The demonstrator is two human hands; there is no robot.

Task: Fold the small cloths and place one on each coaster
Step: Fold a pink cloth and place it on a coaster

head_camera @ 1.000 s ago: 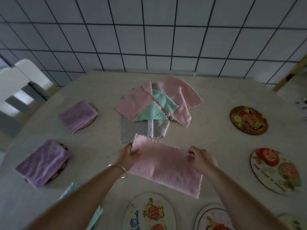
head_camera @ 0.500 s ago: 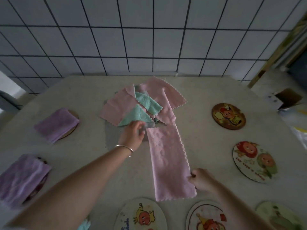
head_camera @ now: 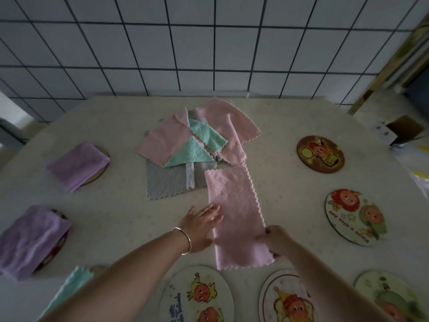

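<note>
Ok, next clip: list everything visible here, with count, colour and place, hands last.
folded strip cloth: 1, pink, table centre, near edge
unfolded cloth pile: pink, mint, grey, behind the strip
folded cloths on coasters: 2 purple, left; 1 mint, lower left
bare coasters: 5, cartoon prints, right side and near edge
table: 1, beige
tiled wall: white, behind
bangle: 1, silver, left wrist
left hand: flat on the strip's left edge
right hand: gripping the strip's right edge

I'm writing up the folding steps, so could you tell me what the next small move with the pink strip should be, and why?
Probably fold the near end of the pink cloth away over its far end. It lies flat as a long strip, too long for a coaster; the right hand already pinches its near right edge, and the left hand rests flat on its left edge.
</note>
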